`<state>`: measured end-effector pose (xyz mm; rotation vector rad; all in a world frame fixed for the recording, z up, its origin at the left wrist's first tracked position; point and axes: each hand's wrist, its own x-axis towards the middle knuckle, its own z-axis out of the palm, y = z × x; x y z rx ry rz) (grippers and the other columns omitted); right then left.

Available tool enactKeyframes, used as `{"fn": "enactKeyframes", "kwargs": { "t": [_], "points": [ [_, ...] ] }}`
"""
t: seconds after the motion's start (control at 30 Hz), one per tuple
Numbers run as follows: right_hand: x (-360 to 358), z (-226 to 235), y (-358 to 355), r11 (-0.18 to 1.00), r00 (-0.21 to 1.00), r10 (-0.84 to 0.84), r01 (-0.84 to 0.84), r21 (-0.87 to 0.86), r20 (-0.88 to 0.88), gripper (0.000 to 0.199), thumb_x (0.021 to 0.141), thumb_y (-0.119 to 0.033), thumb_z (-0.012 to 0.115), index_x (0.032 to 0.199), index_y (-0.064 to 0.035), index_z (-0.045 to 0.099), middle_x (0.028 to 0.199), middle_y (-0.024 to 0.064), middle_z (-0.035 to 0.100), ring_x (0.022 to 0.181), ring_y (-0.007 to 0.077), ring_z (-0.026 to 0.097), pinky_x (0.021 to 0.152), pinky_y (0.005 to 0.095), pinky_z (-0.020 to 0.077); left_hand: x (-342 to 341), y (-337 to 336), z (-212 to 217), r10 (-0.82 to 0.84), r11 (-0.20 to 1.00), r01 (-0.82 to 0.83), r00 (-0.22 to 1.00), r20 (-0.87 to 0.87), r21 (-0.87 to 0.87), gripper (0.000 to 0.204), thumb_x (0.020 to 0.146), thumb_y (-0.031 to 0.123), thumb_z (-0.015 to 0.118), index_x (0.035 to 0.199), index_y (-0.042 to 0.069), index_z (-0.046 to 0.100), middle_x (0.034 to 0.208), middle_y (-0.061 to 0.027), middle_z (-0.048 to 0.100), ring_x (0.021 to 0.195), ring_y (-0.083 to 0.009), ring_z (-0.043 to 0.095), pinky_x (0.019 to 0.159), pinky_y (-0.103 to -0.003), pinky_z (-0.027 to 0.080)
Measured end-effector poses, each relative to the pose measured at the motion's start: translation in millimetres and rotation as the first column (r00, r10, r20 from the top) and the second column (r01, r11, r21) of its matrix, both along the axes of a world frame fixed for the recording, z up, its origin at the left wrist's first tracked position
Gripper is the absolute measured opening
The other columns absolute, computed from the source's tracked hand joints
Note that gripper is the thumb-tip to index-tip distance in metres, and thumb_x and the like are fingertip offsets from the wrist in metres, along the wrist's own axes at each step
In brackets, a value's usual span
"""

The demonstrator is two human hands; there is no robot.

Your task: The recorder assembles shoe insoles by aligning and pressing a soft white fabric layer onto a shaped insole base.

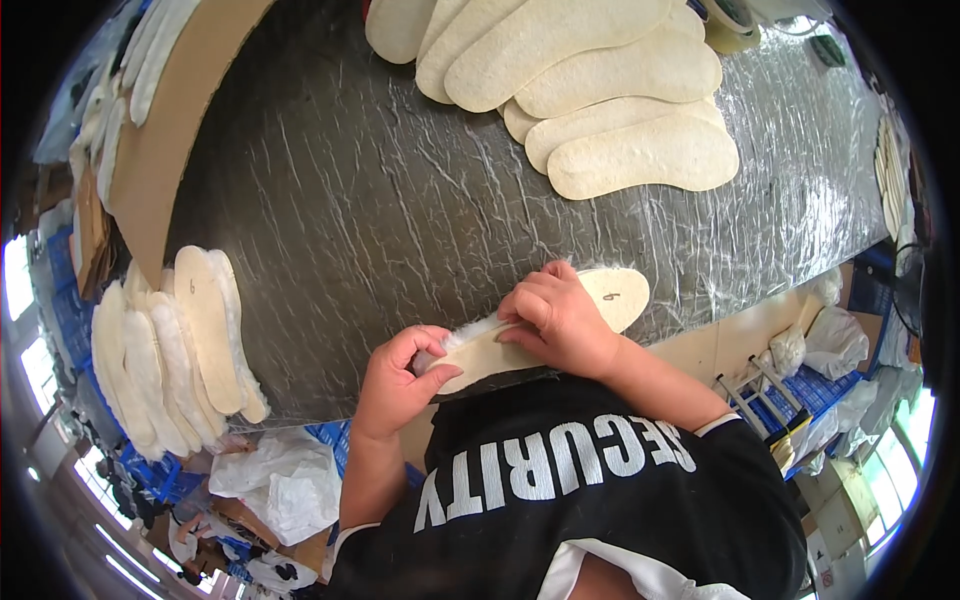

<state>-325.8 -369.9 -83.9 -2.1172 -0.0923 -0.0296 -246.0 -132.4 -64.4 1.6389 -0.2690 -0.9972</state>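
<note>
Left hand [405, 378]: pinching the 8 o'clock end of one insole [490, 354], thumb on the pale face. Right hand [565, 322]: grasping its middle, thumb and bent fingers at the fleecy upper edge. Insole: at the table's near edge, pale face up, fleece showing along its 12 o'clock side; two spaced grips presumably keep it steady. Long axis from 8 to 2 o'clock, rounded uncovered end pointing toward 2. Table [300, 220]: dark, creased film surface. Pile [208, 330] of fleecy insoles: 9 o'clock, leaning close together, perhaps to save room. Cardboard [165, 140]: 10 o'clock. Pale soles [640, 160]: 12 o'clock, fanned, probably for easy single lifting.
</note>
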Motion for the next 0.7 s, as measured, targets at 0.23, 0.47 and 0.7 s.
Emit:
{"fn": "enactKeyframes", "kwargs": {
  "t": [0.23, 0.47, 0.7],
  "points": [
    [4.3, 0.2, -9.6, 0.99, 0.998, 0.036, -0.043, -0.133, -0.055, 0.04, 0.067, -0.026, 0.078, 0.099, -0.0117, 0.059, 0.09, 0.0009, 0.061, 0.087, 0.0228, 0.058, 0.079, 0.0382, 0.0394, -2.4, 0.0, -5.5, 0.048, 0.999, -0.048, 0.999, 0.023, 0.009, 0.024, 0.072, -0.003, 0.076, 0.081, 0.004, 0.055, 0.095, -0.0036, 0.063, 0.069, -0.0045, 0.047, 0.06, -0.02, 0.04],
    [8.1, -0.2, -23.9, 0.938, 0.97, 0.159, -0.207, -0.278, -0.183, 0.036, 0.069, -0.038, 0.073, 0.095, -0.0131, 0.066, 0.087, -0.0003, 0.06, 0.092, 0.0202, 0.054, 0.08, 0.0364, 0.0382, -0.3, 1.1, -7.7, 0.049, 0.999, -0.049, 0.995, 0.083, -0.003, 0.024, 0.071, -0.006, 0.075, 0.08, 0.004, 0.055, 0.094, -0.0038, 0.063, 0.075, -0.0066, 0.051, 0.065, -0.021, 0.041],
    [10.4, -0.4, -25.2, 0.945, 0.957, 0.198, -0.243, -0.217, -0.211, 0.025, 0.073, -0.035, 0.072, 0.084, -0.0136, 0.066, 0.084, -0.0001, 0.059, 0.09, 0.0214, 0.054, 0.081, 0.037, 0.0376, 3.3, 1.9, -14.1, 0.135, 0.99, -0.137, 0.989, -0.057, -0.043, 0.021, 0.077, -0.006, 0.071, 0.088, 0.004, 0.055, 0.1, -0.0061, 0.061, 0.084, -0.0089, 0.055, 0.073, -0.023, 0.045]
  ]
}}
